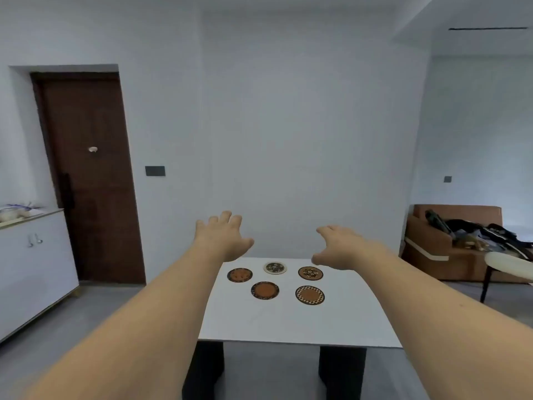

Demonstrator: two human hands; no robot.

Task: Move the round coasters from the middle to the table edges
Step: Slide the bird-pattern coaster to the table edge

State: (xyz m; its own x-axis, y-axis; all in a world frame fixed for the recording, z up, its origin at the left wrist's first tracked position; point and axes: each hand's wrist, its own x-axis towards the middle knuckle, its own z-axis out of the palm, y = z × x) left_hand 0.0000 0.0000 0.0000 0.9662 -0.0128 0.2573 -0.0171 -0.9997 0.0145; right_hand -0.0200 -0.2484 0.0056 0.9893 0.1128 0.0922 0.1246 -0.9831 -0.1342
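Several round patterned coasters lie flat on the far half of a white table [288, 321]. A brown one [239, 275] is far left, a pale-rimmed one [275, 267] far middle, a floral brown one [310, 273] far right. Nearer sit an orange one [264, 290] and a checker-rimmed one [309, 295]. My left hand [222, 238] is stretched out above the table's far left corner, fingers spread, holding nothing. Over the far right part hovers my right hand [337, 249], fingers apart and empty, just above the floral coaster.
A dark wooden door [89, 174] and a white cabinet [31, 264] stand to the left. A brown sofa [450, 246] piled with clothes and a pale-seated stool [507, 264] are at the right. Grey floor surrounds the table, which has dark legs.
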